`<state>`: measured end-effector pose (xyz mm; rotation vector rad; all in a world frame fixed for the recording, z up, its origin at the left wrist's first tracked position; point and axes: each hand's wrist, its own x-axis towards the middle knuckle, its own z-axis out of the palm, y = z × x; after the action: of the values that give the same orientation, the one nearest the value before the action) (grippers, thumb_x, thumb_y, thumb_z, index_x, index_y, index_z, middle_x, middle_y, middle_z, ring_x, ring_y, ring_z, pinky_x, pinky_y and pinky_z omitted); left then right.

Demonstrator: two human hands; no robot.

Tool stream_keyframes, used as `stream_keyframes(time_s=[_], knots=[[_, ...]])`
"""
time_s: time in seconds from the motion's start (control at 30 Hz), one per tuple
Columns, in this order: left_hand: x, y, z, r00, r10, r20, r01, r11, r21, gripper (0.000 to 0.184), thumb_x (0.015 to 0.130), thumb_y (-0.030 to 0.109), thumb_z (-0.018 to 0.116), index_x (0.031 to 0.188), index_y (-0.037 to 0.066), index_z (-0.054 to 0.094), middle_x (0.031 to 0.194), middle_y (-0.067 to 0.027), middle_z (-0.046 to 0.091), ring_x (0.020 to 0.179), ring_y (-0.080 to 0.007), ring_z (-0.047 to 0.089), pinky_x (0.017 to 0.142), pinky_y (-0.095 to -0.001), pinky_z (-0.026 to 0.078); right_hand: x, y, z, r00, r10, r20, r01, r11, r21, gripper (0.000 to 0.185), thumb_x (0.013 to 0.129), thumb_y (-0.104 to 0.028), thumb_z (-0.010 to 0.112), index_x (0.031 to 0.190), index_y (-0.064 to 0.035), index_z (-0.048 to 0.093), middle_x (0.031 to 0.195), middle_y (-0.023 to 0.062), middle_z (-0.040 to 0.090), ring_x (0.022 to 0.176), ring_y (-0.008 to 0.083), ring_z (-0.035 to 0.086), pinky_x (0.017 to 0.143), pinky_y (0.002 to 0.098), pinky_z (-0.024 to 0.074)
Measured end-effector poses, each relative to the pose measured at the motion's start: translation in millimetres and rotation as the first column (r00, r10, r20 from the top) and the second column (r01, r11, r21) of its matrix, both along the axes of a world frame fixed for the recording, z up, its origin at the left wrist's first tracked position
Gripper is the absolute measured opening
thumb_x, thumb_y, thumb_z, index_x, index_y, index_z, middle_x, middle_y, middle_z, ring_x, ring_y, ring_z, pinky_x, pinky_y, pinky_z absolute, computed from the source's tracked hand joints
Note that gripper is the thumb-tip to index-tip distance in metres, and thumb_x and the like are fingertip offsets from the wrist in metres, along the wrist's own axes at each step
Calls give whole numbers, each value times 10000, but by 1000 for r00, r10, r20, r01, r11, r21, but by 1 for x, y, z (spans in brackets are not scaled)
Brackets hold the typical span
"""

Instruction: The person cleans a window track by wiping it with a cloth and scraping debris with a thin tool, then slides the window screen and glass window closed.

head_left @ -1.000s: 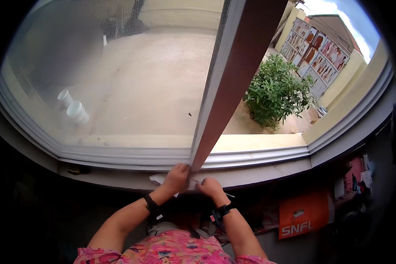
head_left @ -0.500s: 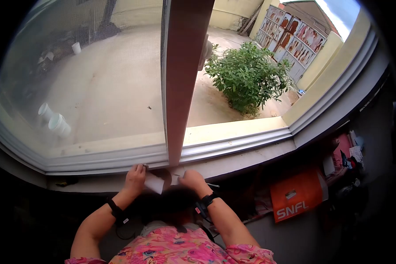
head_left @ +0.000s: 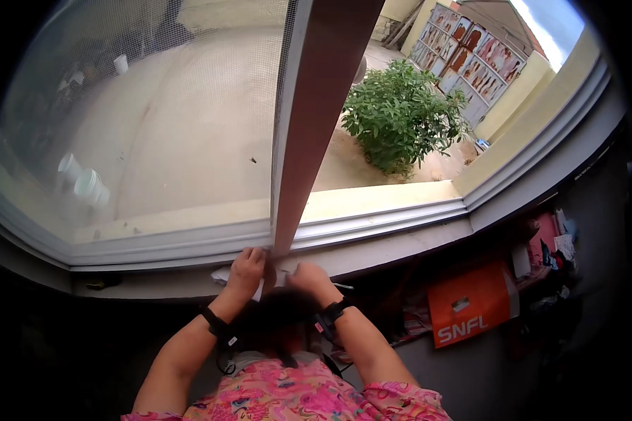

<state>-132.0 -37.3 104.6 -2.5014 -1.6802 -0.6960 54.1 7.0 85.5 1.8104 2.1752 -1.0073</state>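
My left hand (head_left: 246, 274) is closed on a folded white sheet (head_left: 220, 274), paper or cloth, which sticks out on both sides of the fingers. It rests by the sill, close to the foot of the brown window post (head_left: 303, 133). A brown round shape (head_left: 270, 274) shows between my two hands, partly hidden. My right hand (head_left: 309, 278) has its fingers curled at the sill just right of the post. Something small and whitish (head_left: 283, 276) lies at its fingertips; I cannot make out what it is, or whether it is held.
The window sill (head_left: 393, 247) and white sliding tracks (head_left: 386, 228) run across in front of me. A mesh screen (head_left: 211, 70) covers the left side. A thin pale stick (head_left: 343, 285) lies near my right hand. An orange SNFL bag (head_left: 470, 305) stands lower right. Outside grows a bush (head_left: 400, 116).
My left hand has moved right, closer to the post and my right hand, carrying the white sheet, which now looks more bunched. My right hand stays nearly in place. The view has shifted slightly.
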Motion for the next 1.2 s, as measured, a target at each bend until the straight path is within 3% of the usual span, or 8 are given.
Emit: stream_keyframes(time_s=[0.07, 0.13, 0.2, 0.37, 0.47, 0.57, 0.87, 1.2], knots=[[-14, -9, 2, 999, 30, -14, -30, 999, 24, 263, 665, 30, 531, 920, -17, 576, 921, -123, 527, 855, -278, 519, 752, -337, 466, 2, -2, -4, 999, 32, 14, -32, 999, -15, 418, 737, -378, 580, 864, 11, 662, 898, 238, 628, 878, 377, 604, 809, 429, 476], [-38, -16, 3, 995, 91, -44, -88, 995, 54, 279, 659, 29, 537, 930, -21, 578, 931, -123, 532, 861, -278, 522, 761, -334, 467, 1, -3, -3, 999, 13, -41, -11, 998, 59, 448, 733, -384, 538, 735, 48, 653, 764, 273, 608, 779, 400, 606, 757, 447, 476], [-68, -32, 4, 987, 142, -70, -124, 967, 221, 240, 657, 20, 542, 889, -32, 579, 912, -127, 525, 871, -271, 525, 758, -324, 473, 3, -3, -7, 997, 54, -57, -48, 994, 99, 467, 733, -395, 538, 704, 59, 643, 732, 277, 600, 750, 398, 605, 739, 444, 475], [-148, -72, 2, 906, 418, -70, -402, 901, 165, 241, 693, 16, 551, 928, -7, 600, 950, -129, 553, 868, -271, 531, 760, -337, 471, 4, 0, -15, 994, 96, -57, -90, 992, 88, 487, 719, -407, 555, 699, 74, 631, 723, 277, 598, 743, 413, 593, 743, 445, 467], [-163, -78, -8, 825, 565, -29, -542, 804, 247, 215, 706, 26, 547, 913, -10, 593, 924, -125, 547, 854, -267, 524, 747, -330, 469, 5, 1, -18, 995, 86, -45, -79, 989, 129, 484, 716, -403, 563, 710, 75, 634, 725, 283, 596, 757, 420, 589, 755, 449, 462], [-133, -66, -10, 800, 592, -97, -554, 791, 260, 184, 716, 35, 541, 887, -15, 585, 884, -120, 533, 841, -259, 517, 740, -313, 467, 5, 1, -21, 997, 72, -34, -66, 987, 145, 481, 715, -402, 569, 725, 73, 640, 740, 290, 593, 772, 424, 586, 760, 449, 460], [-11, -13, -12, 974, 227, -14, -219, 955, 199, 184, 668, 65, 522, 821, -21, 578, 839, -110, 506, 815, -246, 504, 704, -291, 469, 4, 4, -13, 997, 75, 27, -77, 993, 86, 477, 718, -422, 602, 779, 48, 659, 847, 272, 615, 859, 399, 596, 799, 440, 471], [28, 4, -12, 969, 163, 187, -177, 983, 58, 191, 679, 50, 527, 844, -21, 593, 916, -100, 535, 871, -251, 521, 754, -304, 477, 2, 3, -13, 997, 81, 11, -81, 994, 76, 490, 729, -426, 601, 771, 60, 653, 816, 283, 605, 834, 407, 595, 786, 435, 467]])
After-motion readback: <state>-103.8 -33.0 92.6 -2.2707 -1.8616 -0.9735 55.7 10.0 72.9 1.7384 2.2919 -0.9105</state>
